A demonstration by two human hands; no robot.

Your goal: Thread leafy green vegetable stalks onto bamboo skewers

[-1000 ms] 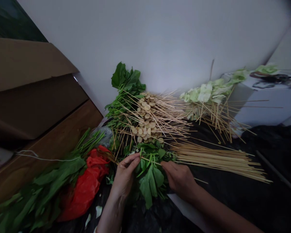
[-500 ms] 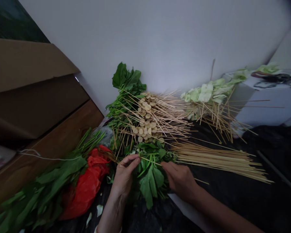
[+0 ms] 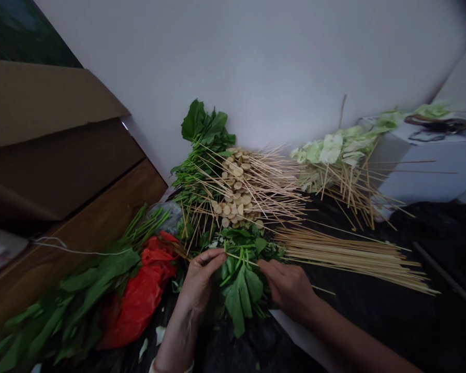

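Observation:
Between my hands a thin wooden skewer (image 3: 252,262) runs nearly level, with stems of leafy greens (image 3: 238,299) threaded on it and their leaves hanging down. My left hand (image 3: 199,280) pinches its left end between thumb and forefinger. Closed around the right part of the skewer is my right hand (image 3: 289,287), its fingertips mostly hidden. Just beyond lie more leafy greens (image 3: 241,237). A row of bare skewers (image 3: 353,257) lies to the right of my right hand.
Skewered pale round slices (image 3: 236,186) are piled at the back, beside a bundle of stemmed greens (image 3: 202,150). Skewered cabbage pieces (image 3: 332,147) lie back right. At left are a red plastic bag (image 3: 140,295), long leafy greens (image 3: 73,300) and a cardboard box (image 3: 54,145).
The view has shifted very slightly. Both hands keep the same hold on the skewer, and the greens on it hang as before.

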